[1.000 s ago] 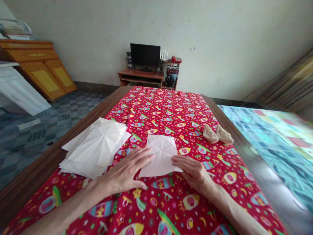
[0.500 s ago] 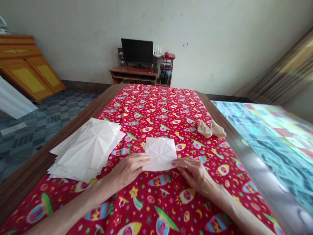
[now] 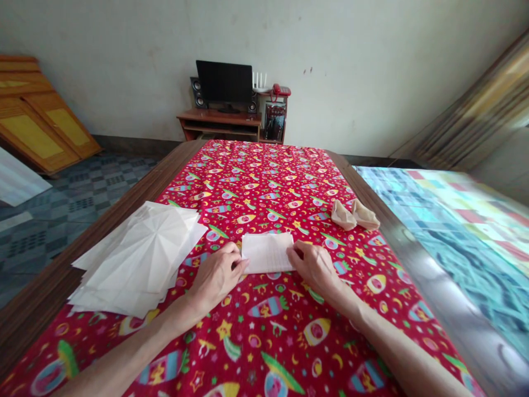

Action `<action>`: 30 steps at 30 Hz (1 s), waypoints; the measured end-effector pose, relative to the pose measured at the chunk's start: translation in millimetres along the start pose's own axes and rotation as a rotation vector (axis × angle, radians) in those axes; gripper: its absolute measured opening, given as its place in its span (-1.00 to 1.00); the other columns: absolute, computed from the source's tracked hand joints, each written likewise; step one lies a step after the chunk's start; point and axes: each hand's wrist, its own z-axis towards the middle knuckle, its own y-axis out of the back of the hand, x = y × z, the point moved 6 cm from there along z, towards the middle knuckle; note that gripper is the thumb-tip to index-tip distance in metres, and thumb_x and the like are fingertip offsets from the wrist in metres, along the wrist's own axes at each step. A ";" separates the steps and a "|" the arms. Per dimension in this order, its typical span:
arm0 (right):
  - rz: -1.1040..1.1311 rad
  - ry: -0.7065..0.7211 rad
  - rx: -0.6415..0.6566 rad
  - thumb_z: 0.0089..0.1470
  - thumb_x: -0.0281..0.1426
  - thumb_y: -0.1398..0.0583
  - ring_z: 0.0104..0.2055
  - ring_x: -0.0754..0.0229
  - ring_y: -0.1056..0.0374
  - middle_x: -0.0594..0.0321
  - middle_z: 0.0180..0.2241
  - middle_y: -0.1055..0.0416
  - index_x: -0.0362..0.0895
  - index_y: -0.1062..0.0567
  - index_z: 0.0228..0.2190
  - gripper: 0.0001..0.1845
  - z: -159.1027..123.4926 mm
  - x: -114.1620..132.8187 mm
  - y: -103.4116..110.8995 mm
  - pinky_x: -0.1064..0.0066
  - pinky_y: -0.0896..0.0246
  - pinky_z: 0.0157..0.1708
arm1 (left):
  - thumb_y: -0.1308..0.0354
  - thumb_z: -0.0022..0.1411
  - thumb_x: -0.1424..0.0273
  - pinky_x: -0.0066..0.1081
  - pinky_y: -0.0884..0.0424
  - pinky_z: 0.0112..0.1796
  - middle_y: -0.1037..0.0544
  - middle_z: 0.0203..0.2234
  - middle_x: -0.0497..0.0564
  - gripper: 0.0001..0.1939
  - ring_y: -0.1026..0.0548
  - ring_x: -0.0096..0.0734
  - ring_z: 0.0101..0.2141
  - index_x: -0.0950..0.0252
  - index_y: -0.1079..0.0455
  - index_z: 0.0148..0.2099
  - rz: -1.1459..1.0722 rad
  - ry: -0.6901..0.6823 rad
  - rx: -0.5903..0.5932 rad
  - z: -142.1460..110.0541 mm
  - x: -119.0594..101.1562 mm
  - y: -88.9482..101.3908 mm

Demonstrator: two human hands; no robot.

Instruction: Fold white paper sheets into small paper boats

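Observation:
A white sheet of paper [image 3: 268, 253], folded over into a wide rectangle, lies between my two hands on the red patterned cloth [image 3: 273, 342]. My left hand [image 3: 221, 270] pinches its left edge, the thumb on top and the fingers curled. At the right edge my right hand [image 3: 314, 264] grips the paper with bent fingers. To the left lies a stack of creased white paper sheets [image 3: 140, 259], their folds fanning out from the middle. Two folded paper shapes [image 3: 355, 215] sit side by side at the right.
Beneath the cloth is a brown table, its wooden edge [image 3: 136, 207] showing on the left. A bed with a patterned cover [image 3: 433, 220] stands at the right. Beyond the table are a monitor [image 3: 224, 82], speakers and a red telephone [image 3: 281, 90]. A wooden cabinet [image 3: 45, 118] is at the far left.
The near part of the paper has been folded up over the far part, turning the near-square into a shorter rectangle. Both hands have moved from lying flat to pinching its sides.

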 end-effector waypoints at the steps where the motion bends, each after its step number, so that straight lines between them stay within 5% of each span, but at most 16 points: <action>1: -0.029 -0.004 -0.002 0.13 -0.34 -0.07 -0.60 0.36 -0.15 0.34 -0.65 -0.29 -0.14 -0.33 -0.61 -0.69 0.4 0.8 0.2 0.46 0.17 -0.53 | 0.01 0.31 0.32 -0.48 -0.17 -0.46 -0.38 -0.41 -0.07 -0.67 -0.35 -0.57 -0.52 0.31 -0.35 -0.48 0.026 0.006 0.004 0.9 -1.5 0.6; 9: -0.123 -0.032 0.014 0.14 -0.36 -0.07 -0.58 0.35 -0.18 0.30 -0.61 -0.37 -0.14 -0.34 -0.59 -0.71 2.2 4.0 -0.1 0.44 0.17 -0.51 | -0.03 0.28 0.33 -0.41 -0.32 -0.43 -0.41 -0.37 -0.01 -0.80 -0.45 -0.39 -0.42 0.31 -0.35 -0.36 0.155 0.027 -0.022 7.5 -3.0 1.2; 12: -0.141 -0.036 0.031 0.15 -0.36 -0.07 -0.58 0.34 -0.20 0.29 -0.60 -0.38 -0.14 -0.35 -0.59 -0.71 2.5 4.5 -0.4 0.44 0.17 -0.51 | -0.03 0.27 0.36 -0.29 -0.39 -0.11 -0.40 -0.07 0.19 -0.70 -0.42 -0.18 -0.06 0.42 -0.30 -0.01 0.157 -0.074 -0.190 6.6 -12.0 8.7; 14: -0.146 -0.038 0.032 0.15 -0.36 -0.06 -0.57 0.34 -0.21 0.29 -0.60 -0.39 -0.14 -0.36 -0.58 -0.71 2.4 4.4 -0.3 0.45 0.17 -0.51 | 0.04 0.32 0.38 -0.19 -0.23 0.11 -0.27 0.13 0.23 -0.59 -0.25 -0.14 0.14 0.44 -0.18 0.16 0.187 -0.208 -0.222 4.6 -27.0 8.5; 19: -0.137 -0.017 0.038 0.17 -0.34 -0.05 -0.58 0.33 -0.22 0.28 -0.60 -0.39 -0.13 -0.36 -0.56 -0.70 2.4 4.7 -1.5 0.46 0.16 -0.52 | 0.17 0.39 0.34 -0.12 -0.02 0.24 -0.13 0.27 0.08 -0.53 -0.03 -0.23 0.27 0.33 -0.03 0.29 0.223 -0.479 0.011 -2.5 -61.0 -16.6; 30: -0.146 -0.019 0.053 0.18 -0.32 -0.04 -0.60 0.33 -0.20 0.27 -0.61 -0.38 -0.13 -0.35 -0.58 -0.68 3.3 3.2 -3.4 0.45 0.18 -0.52 | 0.21 0.41 0.29 -0.12 -0.04 0.23 -0.09 0.28 0.06 -0.51 0.01 -0.26 0.28 0.33 0.01 0.32 0.230 -0.456 0.101 -5.8 -54.5 -36.5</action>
